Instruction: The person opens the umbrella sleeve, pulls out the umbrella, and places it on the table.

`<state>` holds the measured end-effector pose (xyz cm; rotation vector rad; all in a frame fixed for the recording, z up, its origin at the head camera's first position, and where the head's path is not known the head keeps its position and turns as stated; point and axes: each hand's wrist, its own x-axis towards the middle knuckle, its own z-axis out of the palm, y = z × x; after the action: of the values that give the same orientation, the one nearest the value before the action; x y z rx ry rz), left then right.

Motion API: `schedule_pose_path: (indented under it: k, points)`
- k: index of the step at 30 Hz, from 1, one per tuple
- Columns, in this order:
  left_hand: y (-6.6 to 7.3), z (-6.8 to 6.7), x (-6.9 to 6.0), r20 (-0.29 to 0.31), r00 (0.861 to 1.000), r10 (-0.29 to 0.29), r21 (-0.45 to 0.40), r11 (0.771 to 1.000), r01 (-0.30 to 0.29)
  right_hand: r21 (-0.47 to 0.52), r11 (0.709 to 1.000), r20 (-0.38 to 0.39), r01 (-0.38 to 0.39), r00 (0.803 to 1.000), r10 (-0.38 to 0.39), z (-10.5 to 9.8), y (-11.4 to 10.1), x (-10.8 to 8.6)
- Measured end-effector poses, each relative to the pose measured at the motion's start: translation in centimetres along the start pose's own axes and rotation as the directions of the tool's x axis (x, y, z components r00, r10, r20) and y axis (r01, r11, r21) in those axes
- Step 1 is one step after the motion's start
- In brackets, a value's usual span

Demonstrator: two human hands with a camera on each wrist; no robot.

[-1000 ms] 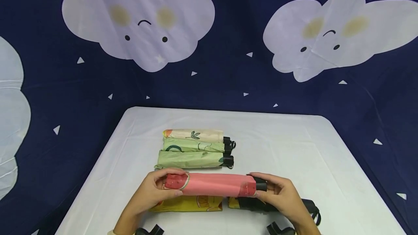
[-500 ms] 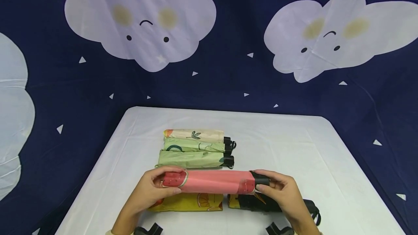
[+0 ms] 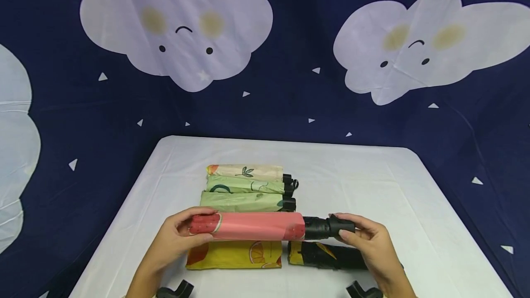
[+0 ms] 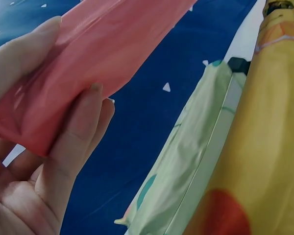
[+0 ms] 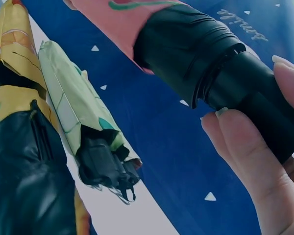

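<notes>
In the head view, my left hand [image 3: 175,238] grips the left end of a pink umbrella sleeve [image 3: 261,226] with watermelon print. From the sleeve's right end sticks a black folded umbrella [image 3: 315,228], partly out. My right hand [image 3: 368,238] pinches its black handle [image 5: 255,93] between thumb and fingers. Both are held level above the table. Below them lies a yellow sleeve [image 3: 236,255] with orange-slice print. To its right lies a black-and-yellow folded umbrella [image 3: 331,255], partly hidden by my right hand.
Behind, three sleeved umbrellas lie side by side on the white table [image 3: 352,178]: a cream one [image 3: 248,170], a light green one [image 3: 248,185] and another green one [image 3: 244,201]. A dark blue cloth with clouds [image 3: 178,26] hangs behind the table.
My hands have moved apart, the left to the left and the right slightly to the right. The black umbrella has slid partly out of the pink sleeve, where only its handle end showed before.
</notes>
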<state>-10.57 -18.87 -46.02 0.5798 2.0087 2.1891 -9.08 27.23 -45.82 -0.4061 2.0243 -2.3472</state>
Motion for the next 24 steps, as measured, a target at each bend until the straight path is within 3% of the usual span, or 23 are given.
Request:
schedule_pose_path:
  k: [9,15,20,24]
  points:
    - [0.0,-1.7,-0.8,-0.066,0.998,0.013,0.089,0.996,-0.007,-0.016,1.000,-0.026,0.009,1.000,-0.010,-1.4,-0.2,-0.5]
    - [-0.3,-2.3,-1.1,-0.077,0.997,0.025,0.060,0.998,-0.021,-0.020,1.000,-0.057,0.007,0.998,-0.008,-2.6,-0.3,-1.2]
    - [-0.4,-2.5,-1.1,-0.088,0.996,-0.009,0.023,1.000,0.011,0.006,1.000,-0.053,0.008,0.999,-0.008,-3.4,-0.5,-1.6]
    - [-0.4,-2.7,-1.2,-0.089,0.996,0.006,-0.006,1.000,-0.006,0.013,1.000,-0.064,0.007,0.998,-0.006,-3.6,-0.6,-1.8]
